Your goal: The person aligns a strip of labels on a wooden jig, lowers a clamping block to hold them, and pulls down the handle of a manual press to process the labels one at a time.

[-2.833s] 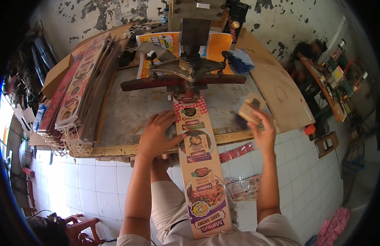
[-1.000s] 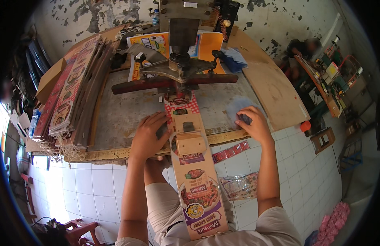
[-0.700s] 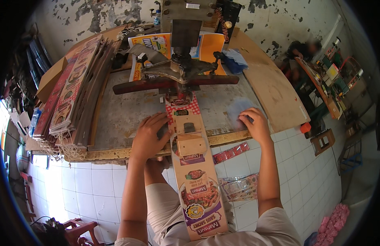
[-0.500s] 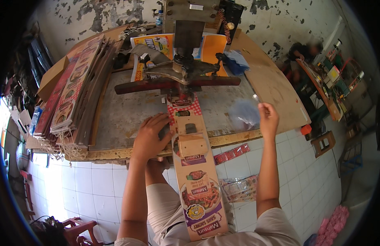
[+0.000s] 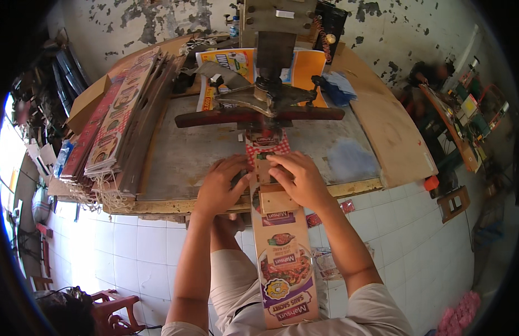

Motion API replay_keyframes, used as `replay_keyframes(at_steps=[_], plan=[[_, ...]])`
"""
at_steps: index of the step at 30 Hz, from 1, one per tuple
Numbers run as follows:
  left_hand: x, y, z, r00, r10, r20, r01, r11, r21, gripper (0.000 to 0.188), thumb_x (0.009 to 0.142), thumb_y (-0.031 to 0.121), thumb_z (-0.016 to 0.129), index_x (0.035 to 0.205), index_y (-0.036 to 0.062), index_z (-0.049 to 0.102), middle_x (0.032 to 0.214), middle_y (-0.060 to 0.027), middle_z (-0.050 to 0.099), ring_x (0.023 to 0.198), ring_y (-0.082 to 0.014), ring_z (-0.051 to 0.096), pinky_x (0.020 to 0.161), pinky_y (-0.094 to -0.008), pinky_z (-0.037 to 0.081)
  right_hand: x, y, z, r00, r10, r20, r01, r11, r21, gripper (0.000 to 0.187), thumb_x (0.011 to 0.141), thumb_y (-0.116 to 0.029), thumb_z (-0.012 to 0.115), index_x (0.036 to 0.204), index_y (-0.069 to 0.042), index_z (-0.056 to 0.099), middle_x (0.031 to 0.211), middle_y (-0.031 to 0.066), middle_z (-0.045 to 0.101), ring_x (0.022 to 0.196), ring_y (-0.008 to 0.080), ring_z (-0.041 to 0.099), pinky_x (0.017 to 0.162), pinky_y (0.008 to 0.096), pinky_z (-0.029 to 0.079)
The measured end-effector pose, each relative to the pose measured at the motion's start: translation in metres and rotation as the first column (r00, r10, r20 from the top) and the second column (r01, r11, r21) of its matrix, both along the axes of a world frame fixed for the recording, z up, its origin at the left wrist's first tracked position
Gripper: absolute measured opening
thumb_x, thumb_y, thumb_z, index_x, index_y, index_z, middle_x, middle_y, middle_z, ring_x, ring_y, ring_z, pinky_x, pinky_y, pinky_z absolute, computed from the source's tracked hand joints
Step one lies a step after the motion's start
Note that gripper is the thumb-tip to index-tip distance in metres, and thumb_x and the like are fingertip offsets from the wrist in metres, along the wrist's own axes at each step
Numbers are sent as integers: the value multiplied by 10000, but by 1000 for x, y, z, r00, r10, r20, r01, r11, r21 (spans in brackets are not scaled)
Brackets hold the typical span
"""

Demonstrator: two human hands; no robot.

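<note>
I press my left hand (image 5: pixel 221 187) and right hand (image 5: pixel 299 180) flat on the printed cardboard strip (image 5: pixel 282 257), grip unclosed, keeping it square under the press (image 5: pixel 270 103).

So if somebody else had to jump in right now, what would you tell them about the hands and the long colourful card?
Left hand: flat on the left edge of the long printed card strip, at the table's front edge.
Right hand: pressing down on the strip's top, just above the small wooden block lying on it.
The strip runs from under the press machine on the table down over the person's lap.
Done: strip fed under the press head.
Left: a stack of similar strips waits on the left.
</note>
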State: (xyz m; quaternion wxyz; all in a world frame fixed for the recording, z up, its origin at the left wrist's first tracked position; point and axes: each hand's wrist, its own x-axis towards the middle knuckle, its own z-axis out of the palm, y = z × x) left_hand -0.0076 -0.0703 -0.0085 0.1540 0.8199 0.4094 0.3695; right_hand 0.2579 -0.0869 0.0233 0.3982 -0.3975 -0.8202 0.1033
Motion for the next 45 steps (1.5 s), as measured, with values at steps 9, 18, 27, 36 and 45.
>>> replay_keyframes(at_steps=[9,18,27,36,45], plan=[[5,7,13,957,101,272,23,909,-417,379,1133,346,647,1190,17,826,1473,-177,742,1378,-351,680,1142,-458,531,24,-7,-2,987,151,-64,-158,978,-136,434,1168,-220,571,1576,-93,649,1457,101,743,1358,263,629,1219,431,373],[17,17,-10,951,172,256,-99,956,-274,269,972,318,820,968,50,846,1418,-173,776,1341,-391,694,1168,-510,493,68,44,-48,931,-364,-15,362,928,-87,379,1127,-369,685,1391,-106,754,1186,80,779,1248,305,643,1171,485,389],[13,17,-19,964,145,222,-92,968,-232,198,984,177,744,1028,-5,809,1497,-178,735,1364,-376,681,1157,-471,518,61,37,-51,945,-314,94,319,947,-44,441,1103,-443,708,1428,-147,743,1466,73,669,1431,313,552,1237,507,341],[22,7,-13,926,238,294,-136,935,-327,154,1021,111,685,1031,-40,711,1356,-216,785,1248,-275,745,1013,-389,555,74,43,-59,977,-205,55,210,973,-93,421,1086,-419,743,1391,-131,709,1450,90,669,1436,319,544,1265,505,303],[19,6,-21,913,260,315,-163,939,-304,177,1035,136,703,1041,-41,705,1375,-231,773,1226,-296,752,1012,-394,558,66,30,-34,937,-129,-324,-7,922,-387,552,1010,-127,847,1512,-75,622,852,12,703,897,141,658,1024,380,509]])
